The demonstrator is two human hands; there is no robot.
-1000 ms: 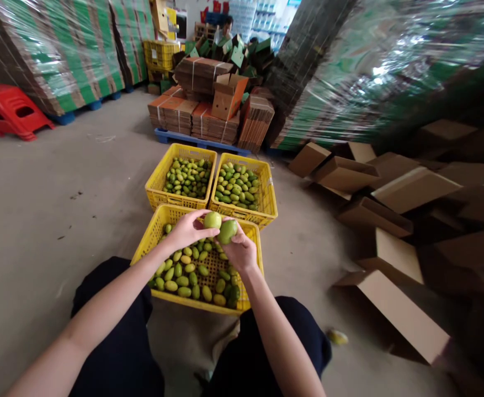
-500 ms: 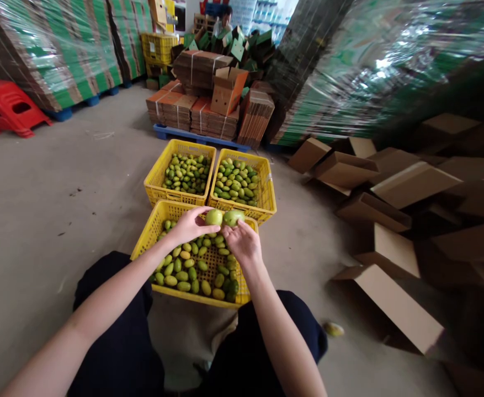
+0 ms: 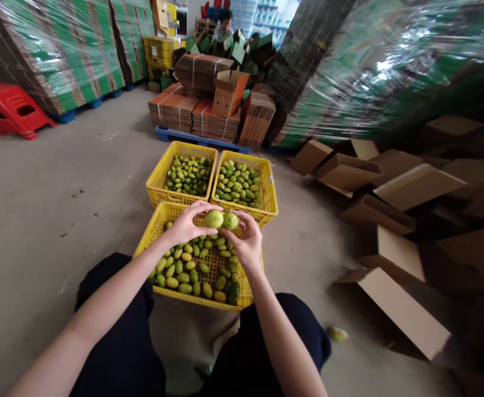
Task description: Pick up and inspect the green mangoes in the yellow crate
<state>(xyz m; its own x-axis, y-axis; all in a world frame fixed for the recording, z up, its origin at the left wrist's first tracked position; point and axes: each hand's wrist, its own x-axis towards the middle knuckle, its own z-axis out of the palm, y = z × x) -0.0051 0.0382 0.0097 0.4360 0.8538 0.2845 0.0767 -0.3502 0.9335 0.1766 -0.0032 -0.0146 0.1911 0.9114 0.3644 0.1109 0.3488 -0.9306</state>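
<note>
Above the nearest yellow crate [image 3: 200,301], my two hands hold a green mango each, side by side. My left hand [image 3: 184,226] is closed round the left mango [image 3: 214,219], thumb below and fingers over the top. Thumb and fingers of my right hand [image 3: 246,240] grip the right mango [image 3: 230,221], whose rounded end faces me. The two fruits touch or nearly touch. Below them, loose green and yellowish mangoes [image 3: 184,288] lie in the crate, with its lattice floor showing in the middle. My hands hide part of the crate's far side.
Two more yellow crates of mangoes, a left one [image 3: 159,190] and a right one [image 3: 270,190], stand just beyond. Open cardboard boxes [image 3: 403,309] litter the right side. A single mango [image 3: 338,333] lies on the floor. Behind are bundled cartons [image 3: 214,118], a red stool [image 3: 16,110] and a person [image 3: 225,25].
My right hand has gone from cradling its mango on an open palm to gripping it between thumb and fingers, and the fruit has turned end-on. My left hand keeps its mango.
</note>
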